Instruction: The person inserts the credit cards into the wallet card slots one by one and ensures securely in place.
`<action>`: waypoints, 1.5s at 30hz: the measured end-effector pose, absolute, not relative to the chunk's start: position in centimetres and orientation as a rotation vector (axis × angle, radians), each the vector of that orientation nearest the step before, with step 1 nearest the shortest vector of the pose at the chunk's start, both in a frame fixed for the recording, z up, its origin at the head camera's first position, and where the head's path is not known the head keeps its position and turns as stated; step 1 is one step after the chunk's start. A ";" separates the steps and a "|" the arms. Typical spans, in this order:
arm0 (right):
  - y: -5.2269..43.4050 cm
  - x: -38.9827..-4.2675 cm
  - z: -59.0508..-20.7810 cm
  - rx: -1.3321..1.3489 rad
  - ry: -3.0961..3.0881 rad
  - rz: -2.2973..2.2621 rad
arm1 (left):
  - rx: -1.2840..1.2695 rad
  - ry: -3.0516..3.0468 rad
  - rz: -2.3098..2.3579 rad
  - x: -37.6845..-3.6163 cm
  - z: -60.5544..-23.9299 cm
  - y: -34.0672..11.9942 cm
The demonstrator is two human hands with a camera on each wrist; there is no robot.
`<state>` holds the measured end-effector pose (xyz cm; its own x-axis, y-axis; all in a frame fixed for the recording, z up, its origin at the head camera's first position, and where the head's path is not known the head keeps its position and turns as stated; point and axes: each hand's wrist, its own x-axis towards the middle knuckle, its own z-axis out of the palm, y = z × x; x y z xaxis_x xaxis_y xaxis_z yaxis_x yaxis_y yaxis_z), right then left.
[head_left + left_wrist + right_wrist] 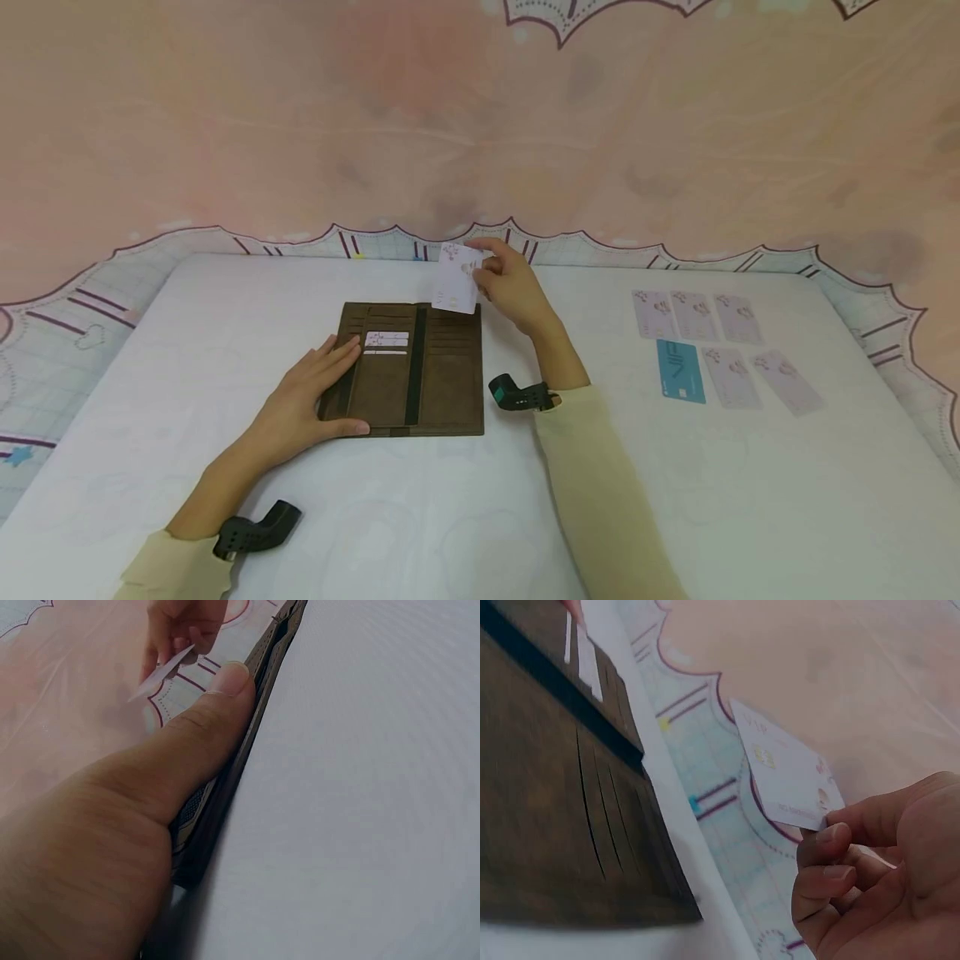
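Broad white table [225,333], pushed up against a pink wall with scalloped trim. On it, toward the middle, lies a brown wallet [442,392], opened flat, slots up, with two pale cards [386,340] already tucked into the left panel. Off to the right, well apart from the wallet, sit loose cards in two rows: five pinkish cards [693,315] and one blue card [681,372]. Left hand [311,400] laid flat on the wallet's left panel, fingers straight and spread, thumb along the near edge; seen from the left wrist, that thumb [202,727] presses down on the wallet rim [247,750]. Right hand [513,287] raised just above the wallet's far right corner, pinching a white card [457,279] by one end between thumb and fingertips [821,862], the card tilted and free of the slots. Probably light, thin and stiff, that card, with a glossy face likely to slip; best taken by the short edge or one corner, as here, leaving the opposite long edge free. Wallet likely soft and inclined to slide or fold, hence worth pinning flat near the slots.
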<state>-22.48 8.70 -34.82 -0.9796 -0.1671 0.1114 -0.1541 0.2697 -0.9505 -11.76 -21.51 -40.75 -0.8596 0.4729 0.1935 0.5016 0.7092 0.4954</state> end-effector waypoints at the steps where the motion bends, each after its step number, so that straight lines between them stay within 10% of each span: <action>1: 8.3 -22.5 -35.0 -0.315 2.490 -1.869 | -0.815 -2.858 -0.855 -11.7 -40.8 -21.5; 45: 2.2 -22.2 -39.0 -0.378 2.427 -1.986 | -0.824 -2.858 -0.835 -11.9 -40.6 -21.6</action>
<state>-22.17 2.15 -39.02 -0.9713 -0.1731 0.1633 -0.1943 0.1807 -0.9642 -11.85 -21.62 -40.58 -0.8564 0.4790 0.1927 0.5073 0.7116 0.4860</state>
